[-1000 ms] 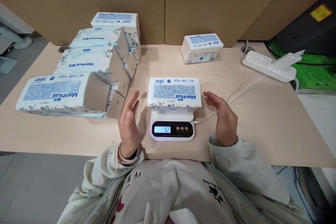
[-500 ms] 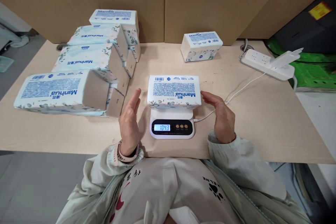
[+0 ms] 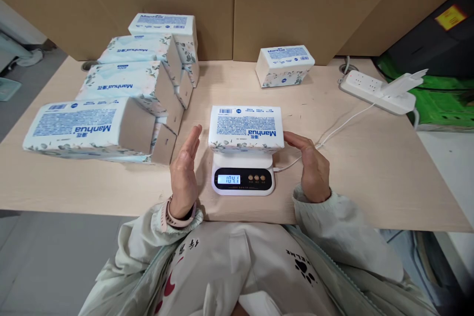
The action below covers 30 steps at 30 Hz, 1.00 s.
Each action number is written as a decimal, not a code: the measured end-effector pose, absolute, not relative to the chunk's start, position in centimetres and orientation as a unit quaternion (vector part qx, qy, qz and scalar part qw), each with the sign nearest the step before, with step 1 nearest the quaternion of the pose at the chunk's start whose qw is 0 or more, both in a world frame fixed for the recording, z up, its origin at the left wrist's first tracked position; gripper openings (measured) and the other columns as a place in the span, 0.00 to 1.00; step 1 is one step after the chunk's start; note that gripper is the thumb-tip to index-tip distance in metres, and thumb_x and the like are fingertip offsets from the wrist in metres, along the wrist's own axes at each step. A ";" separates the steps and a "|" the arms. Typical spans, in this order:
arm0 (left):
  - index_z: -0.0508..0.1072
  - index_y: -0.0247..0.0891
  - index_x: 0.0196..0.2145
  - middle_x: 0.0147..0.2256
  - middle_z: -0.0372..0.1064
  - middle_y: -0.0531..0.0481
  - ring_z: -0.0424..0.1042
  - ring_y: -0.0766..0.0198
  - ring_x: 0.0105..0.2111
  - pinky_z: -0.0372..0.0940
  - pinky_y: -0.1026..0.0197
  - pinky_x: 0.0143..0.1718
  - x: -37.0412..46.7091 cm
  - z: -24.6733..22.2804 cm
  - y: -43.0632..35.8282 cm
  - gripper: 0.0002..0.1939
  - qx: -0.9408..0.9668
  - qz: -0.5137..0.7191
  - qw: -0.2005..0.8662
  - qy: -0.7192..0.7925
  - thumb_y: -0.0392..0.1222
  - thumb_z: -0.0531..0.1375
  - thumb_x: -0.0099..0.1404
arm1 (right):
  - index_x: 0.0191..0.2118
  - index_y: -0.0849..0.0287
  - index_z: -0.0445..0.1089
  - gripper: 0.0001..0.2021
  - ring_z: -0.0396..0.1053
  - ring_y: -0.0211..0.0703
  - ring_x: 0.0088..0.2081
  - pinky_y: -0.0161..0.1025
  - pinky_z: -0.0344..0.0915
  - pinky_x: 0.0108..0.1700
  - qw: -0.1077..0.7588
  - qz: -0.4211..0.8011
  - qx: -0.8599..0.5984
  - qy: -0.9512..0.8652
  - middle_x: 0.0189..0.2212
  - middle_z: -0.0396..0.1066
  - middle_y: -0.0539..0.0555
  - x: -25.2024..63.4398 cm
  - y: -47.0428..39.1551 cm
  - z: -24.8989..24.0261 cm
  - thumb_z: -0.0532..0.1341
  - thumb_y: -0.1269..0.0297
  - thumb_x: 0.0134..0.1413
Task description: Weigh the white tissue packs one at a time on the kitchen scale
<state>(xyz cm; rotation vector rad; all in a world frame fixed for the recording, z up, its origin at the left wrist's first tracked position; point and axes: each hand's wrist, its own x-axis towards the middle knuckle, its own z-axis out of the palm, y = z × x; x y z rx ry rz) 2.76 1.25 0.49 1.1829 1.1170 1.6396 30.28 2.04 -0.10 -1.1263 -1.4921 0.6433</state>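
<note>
While a Manhua tissue pack rests on the white digital scale, its display reading 104.1, both hands flank it, palms inward, fingers extended, gripping nothing; the left hand stands apart from the pack; the right hand's fingertips reach its right end, though I cannot tell whether they touch; more Manhua packs are stacked at left on the wooden table.
</note>
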 end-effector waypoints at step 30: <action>0.79 0.47 0.63 0.69 0.70 0.47 0.63 0.49 0.74 0.53 0.40 0.80 2.2 0.3 1.1 0.26 0.461 0.645 0.400 0.460 0.62 0.59 0.77 | 0.57 0.42 0.81 0.20 0.76 0.53 0.61 0.59 0.68 0.67 0.555 0.288 -0.486 -0.610 0.57 0.82 0.50 30.0 1.9 -0.1 0.53 0.49 0.76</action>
